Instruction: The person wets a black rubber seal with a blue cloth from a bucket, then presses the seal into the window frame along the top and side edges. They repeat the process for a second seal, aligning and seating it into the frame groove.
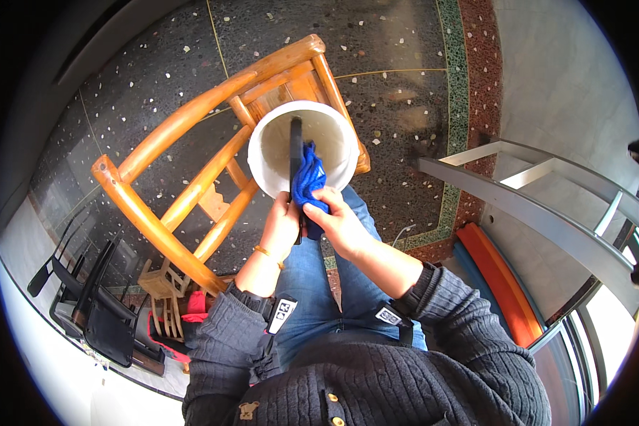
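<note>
My left hand [280, 224] grips a long, narrow black object [296, 141], seen nearly edge-on, so its exact kind is unclear. Its far end reaches over the white bucket [260, 175]. A crumpled blue cloth [310, 175] lies along the black object's right side. My right hand [340, 217] holds this cloth, thumb on top, close beside my left hand. The bucket appears to rest on the seat of a wooden chair [298, 88]. Its inside looks pale and cloudy; I cannot tell how much liquid is there.
The chair's back [175, 120] extends left over the speckled terrazzo floor [383, 32]. A metal ladder [527, 205] leans at the right, near orange and blue rolled or folded pieces [503, 282]. Lower left are black chairs [109, 325] and a small wooden stool [157, 284].
</note>
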